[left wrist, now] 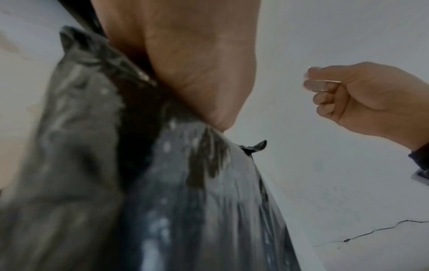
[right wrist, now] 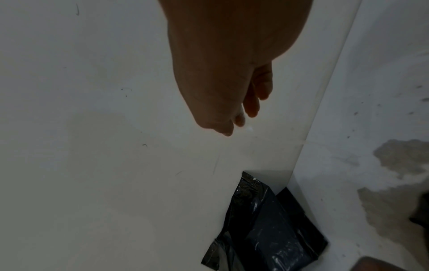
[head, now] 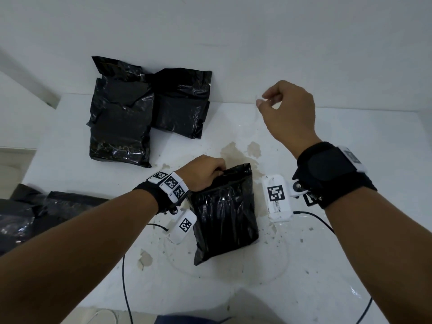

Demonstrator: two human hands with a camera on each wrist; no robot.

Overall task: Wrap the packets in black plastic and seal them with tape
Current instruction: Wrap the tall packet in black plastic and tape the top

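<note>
We see open white table [head: 327, 265] on the near right and along the far right, where a hand could pass. Two wrapped black packets [head: 145, 108] block the far left, touching each other. A third black packet [head: 224, 211] stands in the near centre, and loose black plastic [head: 35, 211] covers the near left edge. The wall [head: 210, 31] closes the far side.

wrapped packet [head: 224, 213]: glossy black plastic w/ white glare streaks
two packets [head: 145, 108] behind it: same shiny black, creased
counter [head: 327, 265]: white, w/ beige-brown stain patches & dark specks
wrist straps [head: 332, 174]: black fabric
tags [head: 277, 194] on wrists: white w/ black square-code patterns
tape bit [head: 260, 97]: clear, whitish
cable [head: 126, 288]: black
</note>
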